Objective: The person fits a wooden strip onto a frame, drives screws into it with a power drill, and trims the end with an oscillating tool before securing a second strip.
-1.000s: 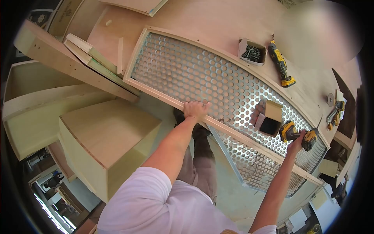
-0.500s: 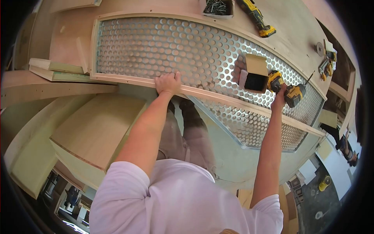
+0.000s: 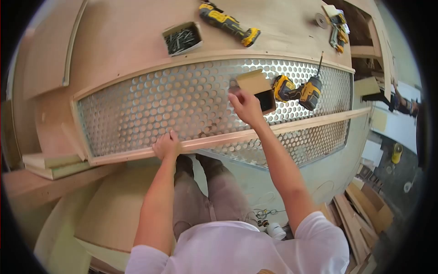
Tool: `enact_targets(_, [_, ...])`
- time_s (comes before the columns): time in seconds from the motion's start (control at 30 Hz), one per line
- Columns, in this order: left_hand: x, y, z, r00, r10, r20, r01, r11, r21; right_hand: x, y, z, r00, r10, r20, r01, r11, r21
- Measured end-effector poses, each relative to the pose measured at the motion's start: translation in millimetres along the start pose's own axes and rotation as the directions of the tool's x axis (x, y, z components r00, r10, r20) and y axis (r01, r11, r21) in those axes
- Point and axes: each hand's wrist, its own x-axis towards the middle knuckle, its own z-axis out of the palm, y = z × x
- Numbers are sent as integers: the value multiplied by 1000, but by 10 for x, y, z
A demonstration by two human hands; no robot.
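My left hand is closed over the front wooden strip of a long frame, thumb resting on its upper side. Inside the frame lies a perforated metal sheet with rows of round holes. My right hand is over the sheet, just left of a small open cardboard box, its fingers loosely bent and apart. That box has a raised flap and a dark interior. Right of it, a yellow-and-black cordless drill with a long bit lies on the sheet, beside another yellow power tool.
Behind the frame are a box of screws and a yellow cordless tool. Further tools sit at the back right. Wooden boards are stacked at left. Another person is at far right.
My right hand has let go of the drill, now lying on the sheet, and moved left past the cardboard box. My left hand stays on the strip. The view has turned.
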Motion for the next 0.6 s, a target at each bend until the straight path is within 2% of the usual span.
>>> enact_targets(0.03, [-39, -27, -14, 1000, -5, -12, 5, 1000, 3, 274, -61, 52, 999, -42, 4, 42, 999, 32])
enact_targets(0.07, [12, -9, 22, 1000, 23, -17, -22, 1000, 11, 741, -325, 23, 990, -90, -112, 92, 996, 16])
enact_targets(0.1, [17, -9, 39, 999, 27, -17, -27, 1000, 9, 1024, -367, 66, 962, -168, -216, 157, 985, -64])
enact_targets(0.17, [7, -32, 54, 999, 25, -22, -25, 999, 21, 1589, -310, 124, 927, -261, -269, 209, 956, -207])
enact_targets(0.23, [6, -24, 88, 999, 35, -37, -34, 999, 35, 1964, -161, 237, 836, -408, -366, 269, 887, -376])
enact_targets(0.3, [26, -45, 127, 998, 43, -53, -41, 998, 42, 2079, -240, 182, 854, -421, -304, 230, 831, -506])
enact_targets(0.4, [-13, 34, 31, 997, 54, -46, -55, 998, -22, 2462, -107, 212, 805, -479, -350, 68, 660, -748])
enact_targets(0.5, [11, -4, 95, 999, 33, -34, -32, 999, 39, 2773, -26, 203, 889, -378, -258, 49, 640, -767])
enact_targets(0.6, [7, 5, 60, 999, 36, -31, -34, 998, 59, 2837, -110, 44, 930, -313, -192, 74, 672, -737])
